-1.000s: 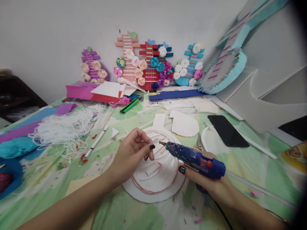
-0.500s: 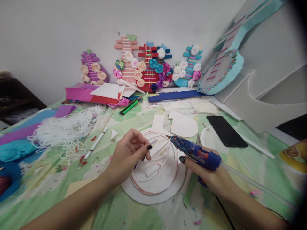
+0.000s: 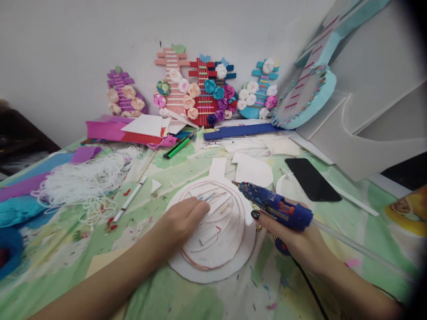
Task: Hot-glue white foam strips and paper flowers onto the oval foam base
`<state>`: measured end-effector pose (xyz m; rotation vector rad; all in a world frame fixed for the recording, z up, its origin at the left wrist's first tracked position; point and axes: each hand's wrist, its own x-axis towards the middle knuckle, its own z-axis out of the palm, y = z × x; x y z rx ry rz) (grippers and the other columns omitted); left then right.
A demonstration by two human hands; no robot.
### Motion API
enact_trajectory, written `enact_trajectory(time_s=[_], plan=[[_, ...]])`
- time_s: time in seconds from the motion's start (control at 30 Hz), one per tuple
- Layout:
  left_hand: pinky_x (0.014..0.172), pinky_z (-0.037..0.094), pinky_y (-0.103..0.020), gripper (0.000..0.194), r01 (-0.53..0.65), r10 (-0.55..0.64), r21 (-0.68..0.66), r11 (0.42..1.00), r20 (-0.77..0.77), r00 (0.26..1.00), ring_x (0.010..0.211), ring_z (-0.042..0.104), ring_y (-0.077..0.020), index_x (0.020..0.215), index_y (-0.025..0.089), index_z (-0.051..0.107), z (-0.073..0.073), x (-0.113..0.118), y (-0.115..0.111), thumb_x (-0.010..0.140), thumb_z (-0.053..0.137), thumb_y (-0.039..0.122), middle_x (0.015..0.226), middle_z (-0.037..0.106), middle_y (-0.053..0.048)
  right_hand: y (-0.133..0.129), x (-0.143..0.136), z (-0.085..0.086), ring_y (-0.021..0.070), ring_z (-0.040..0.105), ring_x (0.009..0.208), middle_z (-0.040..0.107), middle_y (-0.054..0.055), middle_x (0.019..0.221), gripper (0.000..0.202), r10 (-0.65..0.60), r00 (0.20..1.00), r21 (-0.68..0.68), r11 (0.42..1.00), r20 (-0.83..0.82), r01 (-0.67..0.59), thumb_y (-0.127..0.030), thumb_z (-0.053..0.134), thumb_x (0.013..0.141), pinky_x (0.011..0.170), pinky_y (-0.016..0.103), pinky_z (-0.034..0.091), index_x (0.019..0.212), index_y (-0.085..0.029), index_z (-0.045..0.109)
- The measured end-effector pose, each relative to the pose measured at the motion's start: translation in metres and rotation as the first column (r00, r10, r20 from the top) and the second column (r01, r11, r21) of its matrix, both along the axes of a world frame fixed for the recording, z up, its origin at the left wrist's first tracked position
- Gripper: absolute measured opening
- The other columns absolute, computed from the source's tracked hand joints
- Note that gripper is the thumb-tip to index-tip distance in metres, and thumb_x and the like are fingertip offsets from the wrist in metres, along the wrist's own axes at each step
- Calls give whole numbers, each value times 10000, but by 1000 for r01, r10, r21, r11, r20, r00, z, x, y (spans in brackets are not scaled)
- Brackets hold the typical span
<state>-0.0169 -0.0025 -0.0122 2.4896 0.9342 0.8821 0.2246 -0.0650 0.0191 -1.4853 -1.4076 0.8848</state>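
My right hand is wrapped round a blue glue gun, a long clear glue stick coming out of its back. The gun's nozzle points left, above the upper right edge of a white guitar-shaped cutout. On that cutout lies a smaller white disc with a reddish outline, with thin strips and scraps on top. My left hand rests over the disc's left side, palm down, fingers curled; its fingertips are hidden, and so is whatever they may hold.
Decorated paper guitars lean on the wall. White cord, a white marker and a green cutter lie left and behind. A black phone and a yellow container are at right.
My left hand has turned palm down and lowered onto the disc's left side, its fingertips now out of sight. My right hand still holds the glue gun in nearly the same place.
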Motion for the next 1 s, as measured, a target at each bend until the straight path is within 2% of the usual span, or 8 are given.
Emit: enact_trajectory(time_s=[0.17, 0.33, 0.5, 0.6, 0.73, 0.9, 1.0], plan=[[726, 458, -326, 160, 129, -129, -1, 992, -24, 991, 727, 550, -205, 765, 211, 581, 7, 2, 5, 876, 498, 289, 690, 574, -65, -1, -2, 2, 113, 403, 467, 460, -22, 517, 267, -6, 999, -11, 1000, -37, 6, -428, 644, 712, 431, 254, 309, 635, -191, 550], [748, 453, -330, 159, 163, -162, -34, 986, 41, 986, 741, 544, -206, 718, 213, 557, 12, 6, 4, 860, 537, 282, 673, 564, -57, -1, -4, 1, 116, 412, 492, 449, -26, 522, 284, -21, 997, 9, 1000, -68, 22, -421, 659, 698, 460, 259, 317, 605, -191, 522], [733, 445, -325, 190, 202, -174, 109, 973, -219, 960, 798, 542, -213, 837, 181, 586, 13, 6, 2, 901, 411, 142, 761, 604, -89, -1, -4, 1, 110, 402, 481, 455, -23, 519, 279, -38, 997, -4, 999, -66, 37, -417, 658, 697, 440, 253, 300, 607, -186, 529], [721, 446, -318, 200, 230, -167, 208, 951, -284, 944, 802, 535, -211, 893, 146, 584, 10, 6, 3, 898, 390, 95, 786, 603, -101, -1, -2, 2, 106, 401, 480, 457, -25, 527, 262, 3, 1000, -18, 1000, -31, -4, -405, 652, 717, 438, 248, 307, 641, -177, 549], [735, 453, -308, 205, 178, -111, 242, 954, -268, 957, 821, 525, -197, 935, 128, 569, 3, 5, 5, 906, 371, 84, 823, 591, -92, 0, 1, 2, 103, 389, 463, 441, -35, 518, 242, 39, 999, -23, 999, 3, -39, -399, 644, 737, 435, 246, 317, 692, -173, 571], [785, 448, -287, 169, 81, -51, 98, 992, -277, 959, 882, 514, -178, 935, 147, 561, 0, 4, 9, 910, 401, 98, 873, 575, -66, -1, 2, 1, 105, 389, 474, 437, -33, 539, 235, 56, 998, -18, 998, 0, -56, -398, 637, 750, 422, 239, 302, 720, -176, 564], [787, 443, -272, 146, 61, -43, 62, 996, -255, 966, 899, 516, -168, 946, 168, 565, -1, 3, 12, 909, 432, 123, 882, 572, -49, -1, 2, -1, 96, 375, 473, 441, -31, 549, 233, 69, 997, -13, 997, -20, -70, -380, 634, 759, 418, 234, 292, 691, -178, 539]])
